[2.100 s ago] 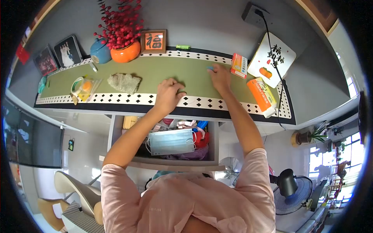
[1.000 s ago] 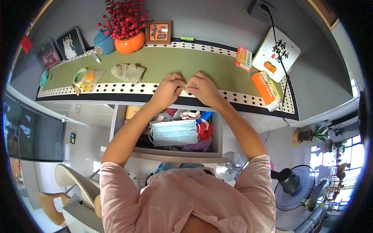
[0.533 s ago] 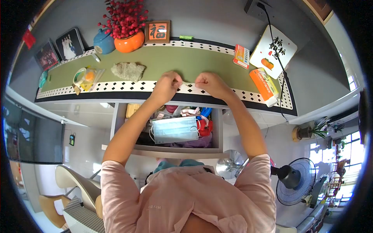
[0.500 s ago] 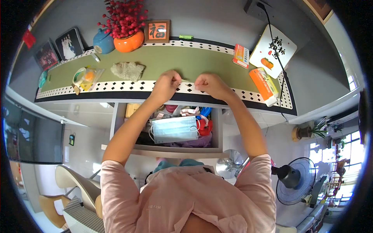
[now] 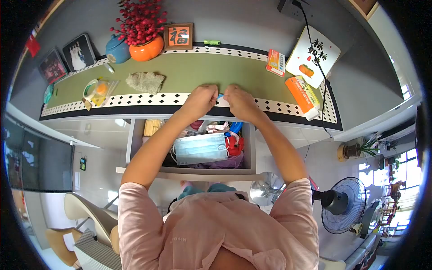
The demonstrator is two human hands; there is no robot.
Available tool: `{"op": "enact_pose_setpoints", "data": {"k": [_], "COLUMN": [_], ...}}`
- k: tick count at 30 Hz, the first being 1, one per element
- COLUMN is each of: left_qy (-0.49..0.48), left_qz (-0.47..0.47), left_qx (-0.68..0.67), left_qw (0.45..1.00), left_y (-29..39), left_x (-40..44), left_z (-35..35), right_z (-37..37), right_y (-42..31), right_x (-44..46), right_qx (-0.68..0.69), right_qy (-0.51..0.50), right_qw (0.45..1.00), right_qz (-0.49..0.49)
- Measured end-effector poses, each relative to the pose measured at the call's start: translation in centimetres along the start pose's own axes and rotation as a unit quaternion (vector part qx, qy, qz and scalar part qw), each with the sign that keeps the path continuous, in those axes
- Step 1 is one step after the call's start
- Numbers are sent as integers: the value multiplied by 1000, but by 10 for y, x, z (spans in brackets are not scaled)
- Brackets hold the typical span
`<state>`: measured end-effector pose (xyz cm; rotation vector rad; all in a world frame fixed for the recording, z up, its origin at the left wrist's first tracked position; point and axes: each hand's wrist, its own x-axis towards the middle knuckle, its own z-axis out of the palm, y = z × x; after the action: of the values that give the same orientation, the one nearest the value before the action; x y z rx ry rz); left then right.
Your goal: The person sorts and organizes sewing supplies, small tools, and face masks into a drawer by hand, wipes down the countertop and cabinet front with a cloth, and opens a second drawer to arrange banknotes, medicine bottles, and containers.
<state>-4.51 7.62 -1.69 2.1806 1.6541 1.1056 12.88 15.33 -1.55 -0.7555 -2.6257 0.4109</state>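
Observation:
My left hand [image 5: 202, 100] and my right hand [image 5: 240, 100] are close together above the front edge of the table runner [image 5: 216, 72]. Both have their fingers closed in a pinch. Between the fingertips shows a bit of a small blue thing [image 5: 220, 96]; most of it is covered, so its kind cannot be made out. Below my forearms an open drawer [image 5: 202, 171] holds a light blue face mask [image 5: 200, 149] lying on top of a red item [image 5: 235, 146] and other mixed things.
Left on the runner lie a grey cloth [image 5: 146, 82] and a tape roll [image 5: 90, 89]. An orange pot [image 5: 147, 49] with red berries and a blue jar [image 5: 118, 50] stand behind. To the right are an orange-yellow box [image 5: 302, 96], a small box [image 5: 275, 63] and a black cable [image 5: 323, 72].
My hands have come closer together, the left moving right and the right slightly left. A blue bit now shows between the fingertips. The view has shifted slightly.

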Motion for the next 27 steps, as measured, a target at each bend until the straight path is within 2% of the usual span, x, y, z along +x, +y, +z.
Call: {"op": "enact_pose_setpoints", "data": {"k": [3, 6, 9, 12, 15, 18, 21, 25, 27], "left_qy": [-27, 41, 75, 28, 40, 71, 71, 57, 16], "left_qz": [-78, -126, -81, -48, -47, 6, 38, 80, 78], "left_qx": [-74, -149, -55, 22, 40, 81, 82, 15, -79], "left_qw": [994, 980, 992, 998, 997, 994, 993, 995, 994], "left_y": [-2, -8, -12, -6, -6, 2, 15, 38, 60], "left_x": [-1, -4, -6, -11, -11, -8, 3, 33, 44], "left_z": [-2, -4, -6, -8, -5, 4, 28, 82, 103], "right_z": [-2, 0, -6, 5, 13, 8, -7, -48, -68], "right_y": [2, -1, -17, -22, -22, -15, 4, 23, 31], "right_x": [-2, -1, 0, 3, 8, 5, -10, -53, -78], "right_qx": [138, 163, 160, 55, 18, 54, 54, 51, 40], "right_qy": [25, 81, 35, 65, 92, 94, 95, 93, 96], "right_qw": [988, 983, 986, 996, 993, 991, 991, 994, 994], "right_qz": [64, 16, 18, -36, -75, -82, -80, 5, 40]}}
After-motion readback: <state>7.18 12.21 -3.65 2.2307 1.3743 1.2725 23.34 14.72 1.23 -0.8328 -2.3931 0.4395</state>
